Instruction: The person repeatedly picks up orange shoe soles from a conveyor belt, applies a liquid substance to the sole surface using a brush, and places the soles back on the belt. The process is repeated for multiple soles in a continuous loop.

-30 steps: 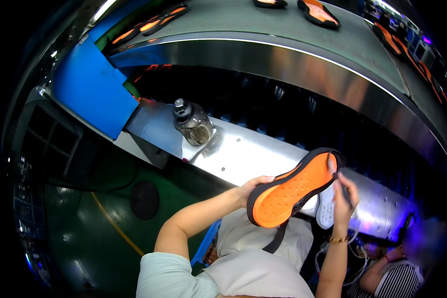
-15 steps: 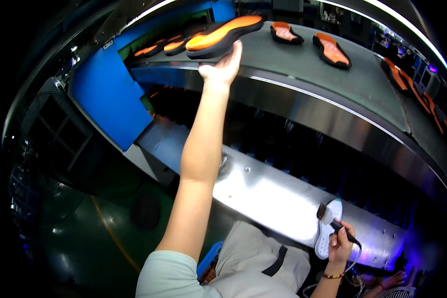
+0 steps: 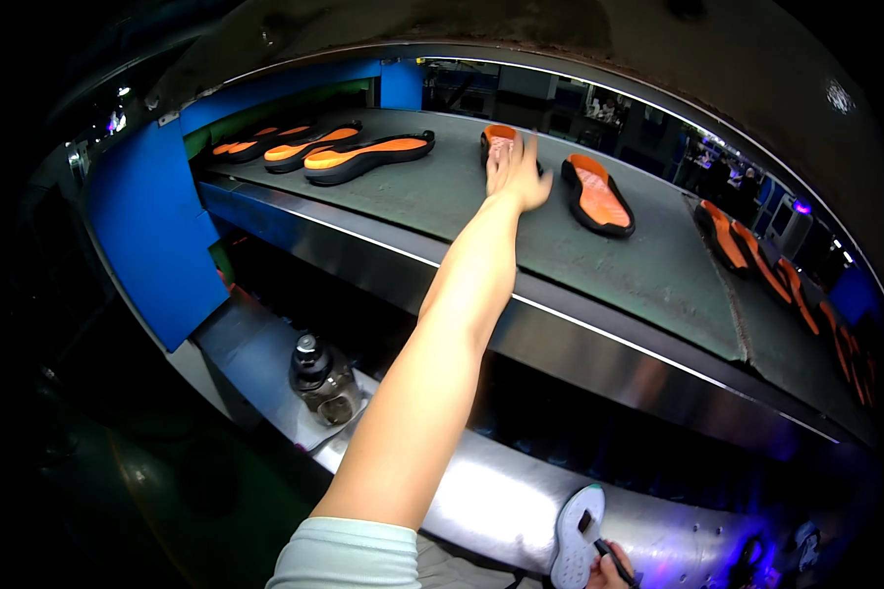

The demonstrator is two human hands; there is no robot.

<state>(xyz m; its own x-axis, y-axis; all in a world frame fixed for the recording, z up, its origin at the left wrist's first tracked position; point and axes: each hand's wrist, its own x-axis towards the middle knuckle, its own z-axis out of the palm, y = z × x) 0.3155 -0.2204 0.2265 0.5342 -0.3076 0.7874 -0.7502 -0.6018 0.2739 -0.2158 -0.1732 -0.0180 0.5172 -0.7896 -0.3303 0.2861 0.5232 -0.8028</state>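
Note:
My left hand is stretched far out over the conveyor belt, fingers extended. It is at a black-rimmed shoe sole with an orange inside and covers part of it; whether it touches the sole I cannot tell. At the bottom, my right hand is closed around the dark handle of a brush. The brush's dark head is over a white, sole-shaped piece on the metal ledge. Another orange and black sole lies just right of my left hand.
Several like soles lie at the belt's left, by a blue machine housing; more lie at the right. The grey-green belt has a metal edge. A dark bottle stands on the ledge below.
My left hand has let go of an orange and black sole, which now lies on the belt's left part, and has moved right to another sole. The view has shifted; the bottle now shows.

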